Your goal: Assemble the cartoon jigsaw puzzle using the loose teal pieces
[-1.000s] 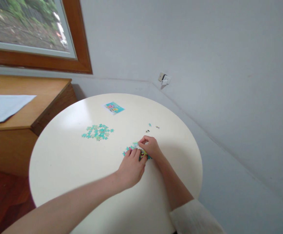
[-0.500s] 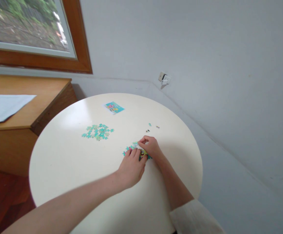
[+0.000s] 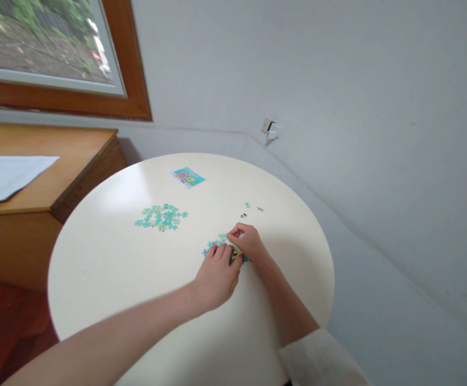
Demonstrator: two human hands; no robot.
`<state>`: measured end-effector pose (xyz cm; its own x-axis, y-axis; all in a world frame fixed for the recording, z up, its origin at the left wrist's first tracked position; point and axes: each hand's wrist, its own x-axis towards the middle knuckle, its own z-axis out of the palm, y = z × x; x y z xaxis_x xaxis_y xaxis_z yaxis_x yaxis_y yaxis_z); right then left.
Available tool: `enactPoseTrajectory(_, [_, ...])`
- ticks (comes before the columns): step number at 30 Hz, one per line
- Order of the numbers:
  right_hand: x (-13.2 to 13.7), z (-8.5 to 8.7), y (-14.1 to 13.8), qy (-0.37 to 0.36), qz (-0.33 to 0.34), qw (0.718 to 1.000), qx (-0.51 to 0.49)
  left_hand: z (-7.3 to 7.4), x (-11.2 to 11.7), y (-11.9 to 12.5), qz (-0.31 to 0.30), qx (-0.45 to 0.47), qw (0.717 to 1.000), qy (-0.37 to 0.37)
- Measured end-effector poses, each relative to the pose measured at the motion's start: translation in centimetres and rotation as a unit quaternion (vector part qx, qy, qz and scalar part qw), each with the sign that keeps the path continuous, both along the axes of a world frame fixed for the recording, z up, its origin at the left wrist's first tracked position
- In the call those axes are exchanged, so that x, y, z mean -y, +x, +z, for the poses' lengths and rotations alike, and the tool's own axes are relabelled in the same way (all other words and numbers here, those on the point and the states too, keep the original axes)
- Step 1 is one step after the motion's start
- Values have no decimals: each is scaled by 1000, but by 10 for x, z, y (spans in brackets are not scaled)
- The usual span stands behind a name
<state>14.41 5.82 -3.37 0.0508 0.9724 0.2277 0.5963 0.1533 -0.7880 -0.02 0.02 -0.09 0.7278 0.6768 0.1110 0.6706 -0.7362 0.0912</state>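
Fingertips (image 3: 219, 252) of the left hand (image 3: 216, 276) press flat, side by side, on the small joined patch of teal cardboard jigsaw pieces (image 3: 210, 246). The right hand (image 3: 251, 242) pinches thumb to forefinger at its 1 o'clock edge. The card is probably thin, light and bendable, best gripped by its edges. The patch lies at 3 o'clock on the round cream table (image 3: 108, 268), with a loose teal heap (image 3: 161, 217) at 11.

round cream table (image 3: 96, 268) | loose teal pieces (image 3: 161, 217) | picture card (image 3: 188, 177) | joined cluster (image 3: 211, 245)

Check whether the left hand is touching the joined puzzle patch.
Touching. In the head view, fingertips of the left hand rest on the joined puzzle patch, overlapping its near edge with no gap showing.
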Motion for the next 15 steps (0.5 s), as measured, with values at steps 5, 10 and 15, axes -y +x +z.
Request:
enactPoseTrajectory(5, [0, -1, 0, -12, 1, 1000, 7, -1, -1, 0, 1, -7, 1000, 3])
enactPoseTrajectory(10, [0, 0, -1, -12, -5, 1000, 12, -2, -1, 0, -2, 1, 1000, 3])
enactPoseTrajectory(15, [1, 2, -2, -18, -6, 1000, 13, -1, -1, 0, -2, 7, 1000, -1])
